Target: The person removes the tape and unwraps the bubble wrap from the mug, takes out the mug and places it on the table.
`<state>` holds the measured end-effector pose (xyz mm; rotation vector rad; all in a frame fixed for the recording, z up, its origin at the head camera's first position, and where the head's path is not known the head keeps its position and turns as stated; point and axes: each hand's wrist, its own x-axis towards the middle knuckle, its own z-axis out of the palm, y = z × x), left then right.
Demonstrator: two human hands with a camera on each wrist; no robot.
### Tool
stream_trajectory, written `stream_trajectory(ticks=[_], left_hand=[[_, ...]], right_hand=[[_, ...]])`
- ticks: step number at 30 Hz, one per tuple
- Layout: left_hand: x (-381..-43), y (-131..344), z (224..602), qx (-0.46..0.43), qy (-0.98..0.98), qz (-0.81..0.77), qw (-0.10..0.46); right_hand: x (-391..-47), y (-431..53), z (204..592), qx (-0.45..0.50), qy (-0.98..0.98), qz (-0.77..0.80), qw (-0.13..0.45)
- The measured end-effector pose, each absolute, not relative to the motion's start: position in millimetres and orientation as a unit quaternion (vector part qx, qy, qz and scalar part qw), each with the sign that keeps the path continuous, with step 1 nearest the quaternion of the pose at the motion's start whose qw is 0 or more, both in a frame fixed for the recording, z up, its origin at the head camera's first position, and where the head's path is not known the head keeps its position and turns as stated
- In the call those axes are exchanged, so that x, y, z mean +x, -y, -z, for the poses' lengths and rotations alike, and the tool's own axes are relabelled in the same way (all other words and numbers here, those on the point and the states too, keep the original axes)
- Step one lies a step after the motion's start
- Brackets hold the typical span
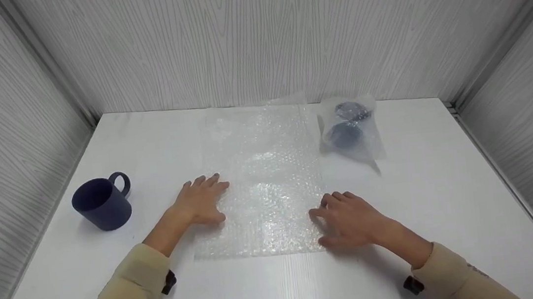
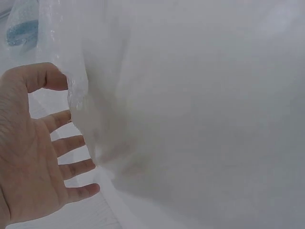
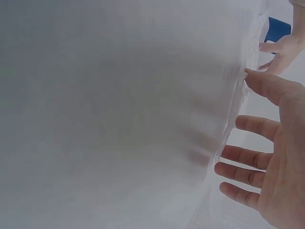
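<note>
A sheet of clear bubble wrap (image 1: pixel 268 169) lies flat on the white table between my hands. My left hand (image 1: pixel 201 201), fingers spread, touches its left edge; in the left wrist view the thumb and fingertips meet that edge. At the right edge is my right hand (image 1: pixel 350 220), thumb apart from slightly bent fingers. The right wrist view shows this hand (image 3: pixel 281 157) with its fingertips along the sheet's border, not closed round it. A dark blue mug (image 1: pixel 109 208) stands to the left of my left hand, its handle pointing away.
Toward the back right lies a bubble-wrap bag (image 1: pixel 367 144) with a dark blue object inside, its shape blurred by the wrap. Grey wood-grain panels (image 1: pixel 254 37) enclose the table (image 1: pixel 262 293) at the back and both sides.
</note>
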<state>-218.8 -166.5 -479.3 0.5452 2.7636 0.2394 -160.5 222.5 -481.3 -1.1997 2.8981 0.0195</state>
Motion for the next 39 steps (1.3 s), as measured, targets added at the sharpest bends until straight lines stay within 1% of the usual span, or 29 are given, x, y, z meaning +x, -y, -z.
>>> stream_trajectory(ticks=[7, 13, 22, 27, 30, 39], left_hand=[[-223.3, 169.0, 476.9, 0.178, -0.967, -0.083, 0.164], [-222.0, 165.2, 478.6, 0.177, -0.971, -0.067, 0.148], [-208.6, 144.2, 474.9, 0.177, -0.976, -0.072, 0.107], [-197.9, 126.6, 469.5, 0.196, -0.972, -0.066, 0.109], [-191.6, 116.7, 467.8, 0.209, -0.970, -0.066, 0.107], [-172.5, 92.0, 469.3, 0.254, -0.961, -0.061, 0.089]], right_hand=[[-160.6, -214.2, 481.3, -0.392, -0.920, -0.016, -0.011], [-159.6, -209.2, 481.2, -0.402, -0.915, -0.025, -0.010], [-161.6, -210.2, 481.7, -0.398, -0.917, -0.020, -0.004], [-162.4, -211.9, 480.2, -0.396, -0.918, -0.018, 0.000], [-163.0, -214.4, 477.8, -0.399, -0.917, -0.016, -0.010], [-170.1, -229.6, 472.3, -0.410, -0.910, 0.003, -0.068]])
